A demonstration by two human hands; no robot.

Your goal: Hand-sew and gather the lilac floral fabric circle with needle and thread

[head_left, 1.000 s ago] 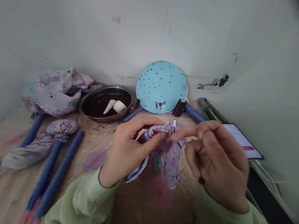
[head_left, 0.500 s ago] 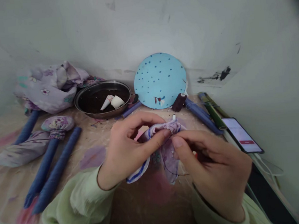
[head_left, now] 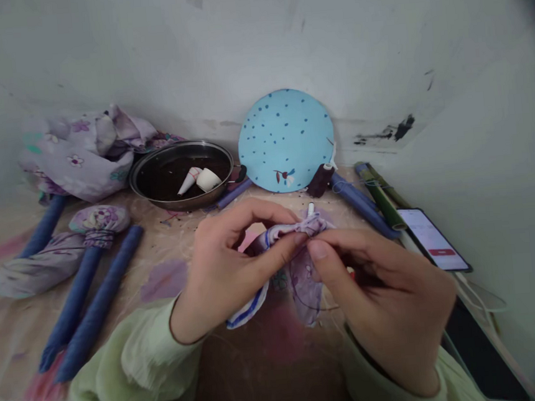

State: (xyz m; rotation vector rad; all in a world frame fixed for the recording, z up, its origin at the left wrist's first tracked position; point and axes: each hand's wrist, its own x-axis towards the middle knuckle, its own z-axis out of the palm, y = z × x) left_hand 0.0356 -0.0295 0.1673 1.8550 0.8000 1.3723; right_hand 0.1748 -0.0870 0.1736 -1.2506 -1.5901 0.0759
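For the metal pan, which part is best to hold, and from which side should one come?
Probably its black handle, from above and the near right: it juts out beyond the rim of the pan, while the blue disc stands close by on the right, leaving less room there.

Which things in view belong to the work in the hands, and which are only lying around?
In the work, apparently:
purple floral cloth with blue-striped edge, in the left hand, right hand at its edge
thin dark thread
perhaps dark thread spool

Probably just lying around:
round blue dotted panel
round metal pan
flat lit phone
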